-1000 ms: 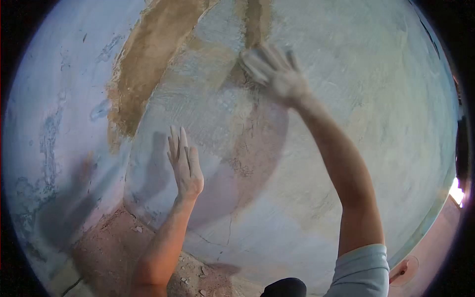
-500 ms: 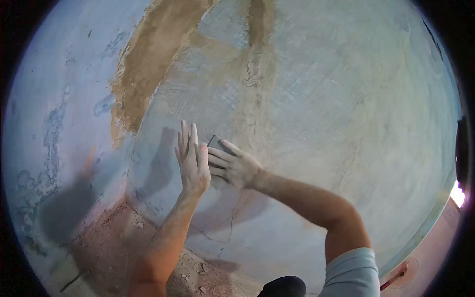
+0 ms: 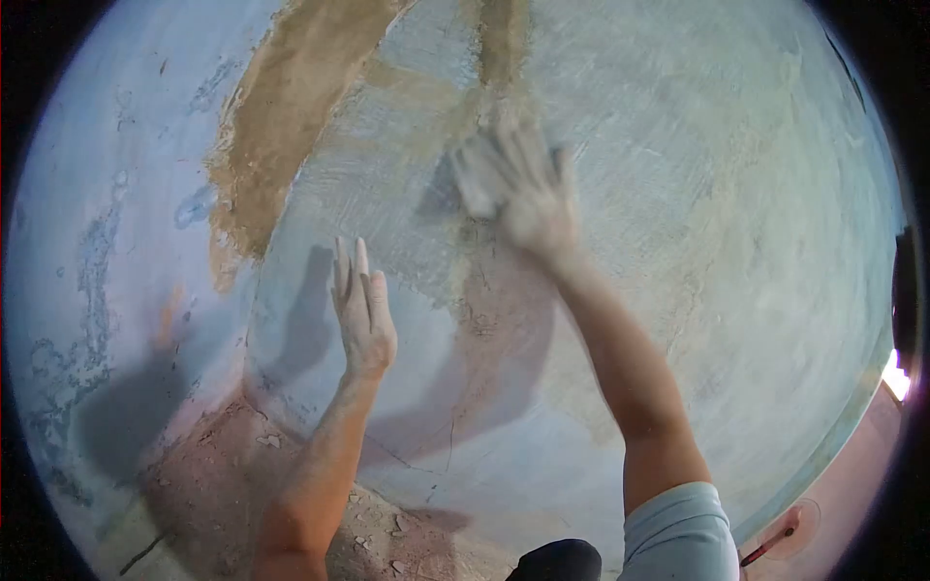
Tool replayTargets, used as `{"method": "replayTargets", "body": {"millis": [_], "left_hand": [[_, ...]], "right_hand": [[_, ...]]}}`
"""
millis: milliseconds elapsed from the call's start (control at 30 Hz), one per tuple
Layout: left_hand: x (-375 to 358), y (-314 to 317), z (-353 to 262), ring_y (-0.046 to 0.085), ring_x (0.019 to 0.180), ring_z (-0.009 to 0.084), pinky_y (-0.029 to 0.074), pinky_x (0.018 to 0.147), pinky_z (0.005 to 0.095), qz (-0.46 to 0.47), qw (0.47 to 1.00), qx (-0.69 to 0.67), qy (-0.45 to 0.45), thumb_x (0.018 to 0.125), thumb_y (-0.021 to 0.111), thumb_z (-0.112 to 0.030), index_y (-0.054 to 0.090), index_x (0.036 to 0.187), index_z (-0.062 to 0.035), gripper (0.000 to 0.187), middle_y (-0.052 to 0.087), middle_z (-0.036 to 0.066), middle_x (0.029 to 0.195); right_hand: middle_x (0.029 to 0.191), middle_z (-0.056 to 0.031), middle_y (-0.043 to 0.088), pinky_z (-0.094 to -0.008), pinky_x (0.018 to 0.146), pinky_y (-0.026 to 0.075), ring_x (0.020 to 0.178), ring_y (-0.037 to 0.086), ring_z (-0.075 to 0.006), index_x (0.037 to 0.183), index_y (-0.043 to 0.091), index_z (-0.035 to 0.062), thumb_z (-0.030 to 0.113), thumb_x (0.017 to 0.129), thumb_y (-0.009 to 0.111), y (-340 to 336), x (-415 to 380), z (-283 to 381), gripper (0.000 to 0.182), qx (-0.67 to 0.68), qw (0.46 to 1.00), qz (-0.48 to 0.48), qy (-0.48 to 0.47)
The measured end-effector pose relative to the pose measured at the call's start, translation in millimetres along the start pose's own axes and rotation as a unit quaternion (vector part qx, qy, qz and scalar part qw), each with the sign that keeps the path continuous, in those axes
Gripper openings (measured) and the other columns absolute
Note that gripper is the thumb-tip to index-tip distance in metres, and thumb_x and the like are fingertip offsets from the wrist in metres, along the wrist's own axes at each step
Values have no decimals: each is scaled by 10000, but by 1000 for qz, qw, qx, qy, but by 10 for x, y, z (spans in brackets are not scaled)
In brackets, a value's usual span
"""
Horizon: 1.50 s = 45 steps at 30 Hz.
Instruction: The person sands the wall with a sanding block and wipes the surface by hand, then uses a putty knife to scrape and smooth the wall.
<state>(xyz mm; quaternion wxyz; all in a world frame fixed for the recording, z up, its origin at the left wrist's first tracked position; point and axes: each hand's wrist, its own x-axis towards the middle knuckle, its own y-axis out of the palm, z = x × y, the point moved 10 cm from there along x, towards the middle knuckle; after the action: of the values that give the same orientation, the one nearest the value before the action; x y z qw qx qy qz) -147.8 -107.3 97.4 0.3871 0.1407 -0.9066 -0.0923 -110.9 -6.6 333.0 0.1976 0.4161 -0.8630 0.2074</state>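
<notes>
My right hand (image 3: 538, 208) is pressed flat toward the patched wall (image 3: 639, 281), fingers spread and smeared by motion. Under its fingers is a flat grey piece of sandpaper (image 3: 475, 177), largely covered by the hand. Lower and to the left, my left hand (image 3: 366, 320) is raised with its fingers stretched upward and nothing in it. Pale dust coats both hands. Around the right hand the wall carries grey, scratched filler, with a brown vertical strip (image 3: 503, 44) just above.
A wide brown bare patch (image 3: 281, 126) runs down near the corner, beside a bluish, stained wall (image 3: 126, 223). Below lies a reddish floor (image 3: 228, 465) with flaked debris. My dark-clad knee (image 3: 560, 562) shows at the bottom. A red-and-black object (image 3: 770, 545) is at lower right.
My right hand has swept up and to the right across the wall with the sandpaper, away from my left hand. The left hand has shifted slightly left.
</notes>
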Motion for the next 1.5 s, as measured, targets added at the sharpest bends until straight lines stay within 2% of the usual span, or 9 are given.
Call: {"method": "replayTargets", "body": {"millis": [233, 433, 500, 600, 967, 1100, 1233, 1367, 1500], "left_hand": [[-81, 97, -339, 88, 1629, 479, 46, 1297, 633, 44, 998, 13, 39, 1165, 263, -406, 273, 1672, 13, 658, 149, 283, 1756], [-79, 95, -154, 101, 1635, 452, 74, 1296, 629, 35, 999, 10, 32, 1170, 258, -394, 305, 1672, -16, 630, 172, 265, 1757], [-73, 88, -102, 103, 1635, 453, 80, 1295, 629, 33, 999, 8, 26, 1171, 258, -395, 306, 1668, -8, 632, 173, 277, 1752], [-47, 67, -85, 107, 1633, 456, 88, 1297, 624, 26, 999, 10, 28, 1173, 264, -395, 309, 1665, 0, 632, 177, 291, 1745], [-83, 140, -297, 103, 1631, 472, 67, 1290, 642, 57, 998, 21, 15, 1172, 280, -388, 305, 1670, -8, 627, 155, 289, 1751], [-75, 134, -285, 103, 1636, 450, 63, 1286, 639, 52, 999, 7, 8, 1170, 281, -405, 318, 1667, -9, 637, 153, 285, 1754], [-54, 95, -275, 119, 1636, 434, 62, 1284, 637, 43, 999, 10, 21, 1168, 286, -421, 338, 1658, 1, 648, 158, 286, 1753], [-48, 108, -175, 131, 1634, 437, 86, 1284, 633, 33, 999, -1, 13, 1167, 284, -432, 343, 1655, 2, 655, 173, 288, 1748], [-94, 240, -131, 119, 1634, 452, 78, 1281, 653, 50, 999, -9, -1, 1161, 287, -442, 341, 1663, -23, 656, 177, 271, 1753]], "right_hand": [[1801, 46, 151, -592, 1342, 18, 1655, 115, -185, 1688, 246, 436, 611, 1043, 502, 328, -1600, 1571, 716, 54, 894, 171, -410], [1813, 7, 59, -619, 1325, -26, 1664, 38, -259, 1701, 167, 437, 666, 1033, 501, -14, -47, -858, 781, -65, 991, 114, -34], [1814, -13, 81, -677, 1306, -34, 1665, 65, -258, 1704, 188, 436, 212, 1101, 397, -25, 149, -1751, 676, -41, 995, -41, 79], [1809, -26, 131, -679, 1308, -25, 1664, 97, -251, 1702, 227, 420, 132, 1048, 421, -109, 120, -1766, 740, -90, 979, -53, 175], [1796, 106, 147, -643, 1337, 64, 1649, 145, -172, 1665, 270, 482, 612, 990, 556, 361, -1657, 1160, 744, 42, 920, 138, -364], [1806, 58, 94, -680, 1311, -39, 1664, 22, -242, 1672, 209, 491, 462, 973, 715, -160, -553, -160, 864, 123, 961, 209, -134], [1801, 23, 163, -707, 1304, 26, 1661, 94, -304, 1681, 282, 435, 404, 1077, 541, -179, 16, -1650, 658, -183, 982, -22, 43], [1804, 28, 153, -737, 1284, -8, 1659, 108, -322, 1688, 277, 412, 227, 1087, 426, -152, -58, -1496, 647, -29, 982, -63, 178], [1791, 69, 192, -731, 1284, 115, 1642, 192, -269, 1682, 290, 410, 336, 1084, 500, 127, -687, 38, 638, -39, 998, 45, -8]]}}
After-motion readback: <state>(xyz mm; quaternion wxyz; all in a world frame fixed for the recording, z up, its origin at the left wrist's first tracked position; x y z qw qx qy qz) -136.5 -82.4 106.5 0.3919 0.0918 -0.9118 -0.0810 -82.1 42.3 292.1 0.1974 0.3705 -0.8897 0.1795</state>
